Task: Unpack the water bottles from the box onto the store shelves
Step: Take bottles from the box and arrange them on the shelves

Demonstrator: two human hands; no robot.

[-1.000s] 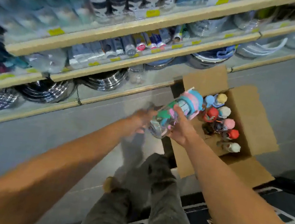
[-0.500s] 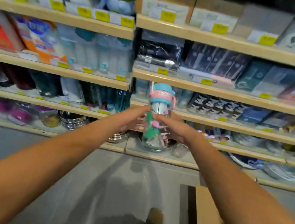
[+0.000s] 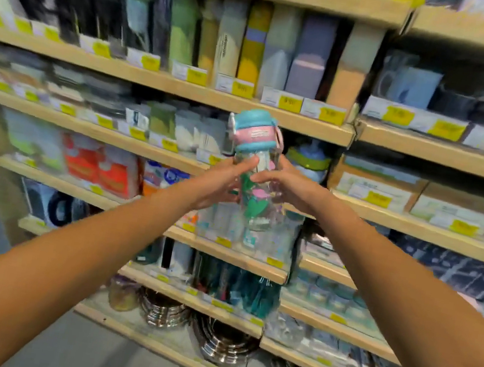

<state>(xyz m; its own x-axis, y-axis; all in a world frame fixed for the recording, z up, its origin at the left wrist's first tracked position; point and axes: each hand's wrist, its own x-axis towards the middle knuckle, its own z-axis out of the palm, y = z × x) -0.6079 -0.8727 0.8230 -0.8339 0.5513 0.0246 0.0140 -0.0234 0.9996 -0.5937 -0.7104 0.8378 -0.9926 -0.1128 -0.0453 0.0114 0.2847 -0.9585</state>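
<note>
1. The bottle hangs in the air at the centre of the frame. It is nearly upright, with its blue-and-pink lid on top, and it is in front of the shelves without touching any of them.
2. The left hand grips the clear body from the frame's left, thumb laid across the front just under the lid. The right hand clamps it from the frame's right, fingers curled round the far side. Both hands are closed on the bottle.
3. The body looks like hard, clear plastic with nothing inside, so I judge it light and stiff. The smooth wall could slip in the fingers.
4. The best hold is round the middle of the body, as it is held now. The lid has side tabs and might pop or flex if gripped.
5. The shelf behind the bottle is crowded with boxed goods and yellow price tags.
6. A rounded blue item with a green band sits just right of the lid. It may be a similar bottle, but it is too blurred to be sure. The dark gap beside it looks like a fair slot.
7. Setting the bottle down calls for a level base and a slow push, so that its neighbours are not knocked.
8. Steel pots fill the lowest shelf, well below the hands. The box is out of view.
</note>
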